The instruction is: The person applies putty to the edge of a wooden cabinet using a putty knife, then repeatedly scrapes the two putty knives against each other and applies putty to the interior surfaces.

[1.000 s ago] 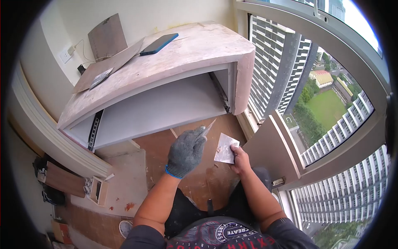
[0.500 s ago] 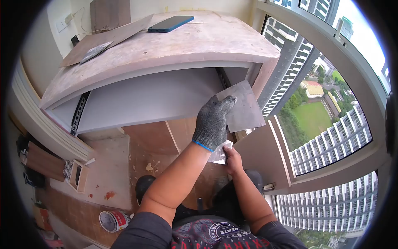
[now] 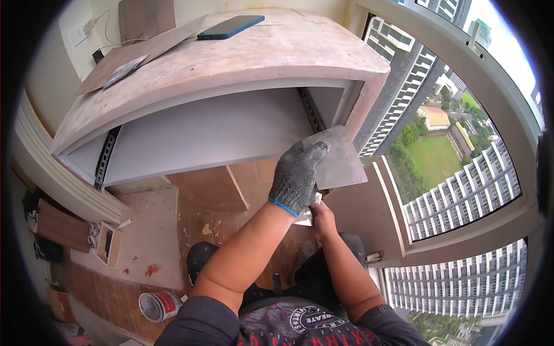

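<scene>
My left hand [image 3: 300,173], in a grey knit glove with a blue cuff, grips a flat greyish square plate [image 3: 337,158], its thumb over the plate's upper face. The plate is near the right front corner of the cabinet [image 3: 190,130], whose front opening shows black metal slides on both inner sides. Below and slightly right of the glove is my bare right hand [image 3: 324,222], its fingers closed on a shiny, silvery piece [image 3: 306,216] partly hidden under the gloved hand.
On the cabinet top lie a phone [image 3: 232,27], a thin board [image 3: 138,55] and a silvery scrap [image 3: 124,70]. A labelled tub [image 3: 160,305] and a small wooden box [image 3: 107,244] are on the floor at left. Windows [image 3: 456,150] line the right side.
The view has shifted slightly. The gloved hand and plate sit a little lower against the cabinet, and less of the silvery piece shows.
</scene>
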Action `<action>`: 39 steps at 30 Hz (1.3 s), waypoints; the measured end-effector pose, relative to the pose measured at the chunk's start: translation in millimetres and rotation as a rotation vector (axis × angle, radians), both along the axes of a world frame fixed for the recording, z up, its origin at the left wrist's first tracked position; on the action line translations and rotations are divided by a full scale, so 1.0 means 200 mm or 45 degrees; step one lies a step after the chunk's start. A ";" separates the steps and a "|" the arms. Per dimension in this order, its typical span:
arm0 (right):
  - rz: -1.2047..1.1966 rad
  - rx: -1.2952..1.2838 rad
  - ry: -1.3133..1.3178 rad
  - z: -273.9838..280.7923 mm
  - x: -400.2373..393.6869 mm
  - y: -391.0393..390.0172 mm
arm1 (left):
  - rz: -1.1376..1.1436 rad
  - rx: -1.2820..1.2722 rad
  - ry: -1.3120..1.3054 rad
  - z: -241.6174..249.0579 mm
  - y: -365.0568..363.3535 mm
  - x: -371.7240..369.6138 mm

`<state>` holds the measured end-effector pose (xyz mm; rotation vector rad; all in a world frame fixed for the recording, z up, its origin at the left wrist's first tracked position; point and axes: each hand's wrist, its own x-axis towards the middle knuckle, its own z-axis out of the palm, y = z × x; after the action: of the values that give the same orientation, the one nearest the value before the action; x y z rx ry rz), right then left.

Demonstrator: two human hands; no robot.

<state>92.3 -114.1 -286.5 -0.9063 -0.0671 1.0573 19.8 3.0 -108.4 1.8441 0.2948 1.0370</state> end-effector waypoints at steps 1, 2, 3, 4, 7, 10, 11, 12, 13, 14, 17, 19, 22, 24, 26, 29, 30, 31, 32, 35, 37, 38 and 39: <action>0.007 -0.001 -0.001 0.00 0.00 0.00 | -0.004 -0.026 -0.032 0.00 0.00 0.00; 0.013 -0.003 -0.001 0.00 0.00 0.00 | 0.000 -0.050 -0.059 0.00 0.00 0.01; 0.017 -0.003 -0.003 0.01 0.00 0.00 | 0.006 -0.060 -0.056 0.00 -0.01 0.01; 0.017 0.000 -0.002 0.00 0.00 0.00 | 0.011 -0.071 -0.052 -0.01 -0.01 0.01; 0.004 0.023 -0.001 -0.04 0.02 0.01 | -0.007 -0.480 -0.008 0.06 -0.04 0.00; 0.001 0.038 0.017 -0.07 0.01 0.01 | -0.024 -1.219 -0.037 0.16 -0.09 -0.02; 0.010 0.038 0.017 -0.07 0.01 0.01 | 0.009 -1.114 -0.037 0.14 -0.09 -0.02; 0.017 0.040 0.014 -0.07 0.01 0.01 | 0.039 -1.008 -0.038 0.11 -0.08 -0.01; 0.019 0.035 0.009 -0.06 0.01 0.01 | 0.029 -0.842 -0.156 0.08 -0.09 0.00; 0.018 0.033 0.004 -0.05 0.01 0.00 | 0.018 -0.673 -0.269 0.04 -0.10 0.02; 0.011 0.040 0.003 -0.07 0.01 0.00 | -0.011 -0.800 -0.118 0.04 -0.10 0.01; -0.014 -0.004 -0.007 -0.04 0.02 0.00 | -0.083 -1.077 -0.061 0.04 -0.12 0.01; -0.048 -0.082 -0.061 -0.02 0.00 -0.01 | -0.211 -1.307 -0.189 0.01 -0.25 0.00; -0.017 -0.057 -0.151 -0.04 0.00 -0.03 | -0.200 -1.268 -0.158 0.00 -0.34 0.01; -0.060 0.082 -0.068 0.18 -0.07 -0.03 | -0.218 -1.443 -0.247 -0.05 -0.41 0.09; -0.051 0.088 -0.115 0.22 -0.09 -0.03 | -0.252 -1.521 -0.423 -0.19 -0.46 0.26; -0.048 0.082 -0.137 0.21 -0.09 -0.02 | -0.236 -1.506 -0.417 -0.16 -0.46 0.28; -0.044 0.078 -0.156 0.19 -0.09 -0.02 | -0.220 -1.491 -0.412 -0.13 -0.47 0.30; -0.045 0.075 -0.179 0.18 -0.09 -0.02 | -0.204 -1.478 -0.408 -0.10 -0.47 0.33; -0.049 0.061 -0.232 0.15 -0.09 -0.02 | -0.200 -1.385 -0.556 0.00 -0.45 0.43; -0.047 0.054 -0.261 0.15 -0.09 -0.02 | -0.217 -1.365 -0.551 0.05 -0.43 0.45; -0.048 0.053 -0.276 0.14 -0.09 -0.02 | -0.224 -1.353 -0.547 0.06 -0.42 0.46; -0.048 0.053 -0.288 0.14 -0.09 -0.02 | -0.207 -1.381 -0.536 0.05 -0.41 0.46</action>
<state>74.2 -118.0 -258.0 -0.9828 -0.2583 0.9119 111.4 -79.0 -97.6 0.6500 0.3473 0.8557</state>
